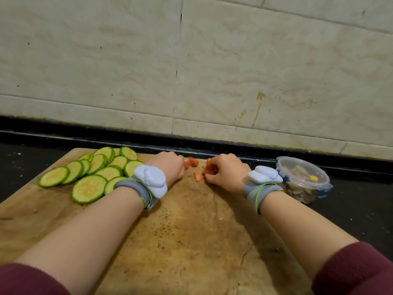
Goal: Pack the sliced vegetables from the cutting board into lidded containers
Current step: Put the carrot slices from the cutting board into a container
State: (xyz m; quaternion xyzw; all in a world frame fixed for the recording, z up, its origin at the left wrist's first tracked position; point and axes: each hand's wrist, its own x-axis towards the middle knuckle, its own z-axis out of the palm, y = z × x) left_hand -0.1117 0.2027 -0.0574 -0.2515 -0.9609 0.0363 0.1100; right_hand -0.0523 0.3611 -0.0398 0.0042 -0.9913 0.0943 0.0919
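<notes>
The cutting board (191,231) lies on the dark table (350,209), its far edge close to the tiled wall (191,71).

1. Far left corner of the board: zucchini slices (89,173), overlapping in a loose pile.
2. Left hand (168,165): at the far edge of the board, just right of the slices. Fingers curled under and hidden; whether they grasp anything cannot be told.
3. Red vegetable pieces (193,161): a few lie on the board between the two hands.
4. Right hand (225,171): near the far right corner of the board. Fingers curled round several red vegetable pieces.
5. Lidded container (304,179): on the table, just beside the board's right edge. Clear, lid closed, pale slices inside.

Each wrist carries a white unit (152,180) on a grey band.
</notes>
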